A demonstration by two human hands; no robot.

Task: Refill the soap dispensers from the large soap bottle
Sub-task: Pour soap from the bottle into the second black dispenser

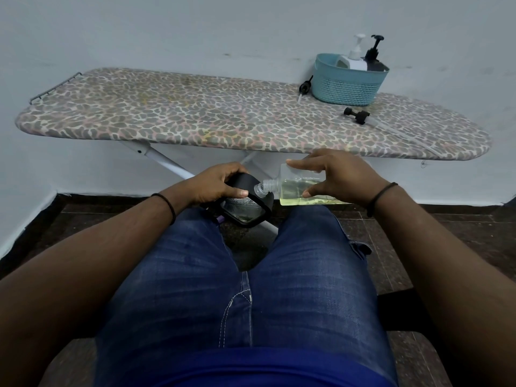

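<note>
I sit with both hands over my knees, below the ironing board's front edge. My right hand (339, 177) grips a clear flat bottle (296, 188) of pale yellow soap, tipped on its side, its open threaded neck pointing left. My left hand (220, 184) holds a black square dispenser (248, 205) without its pump, tilted towards me. The clear bottle's neck lies at the black dispenser's upper edge. Two more dispensers stand in the basket: a white one (354, 58) and a black one (374, 55), both with pumps on.
A teal basket (347, 85) stands at the back right of the ironing board (195, 113). One loose black pump (305, 88) lies left of the basket, another (357, 115) in front of it. The board's white legs pass behind my hands. A wall is behind.
</note>
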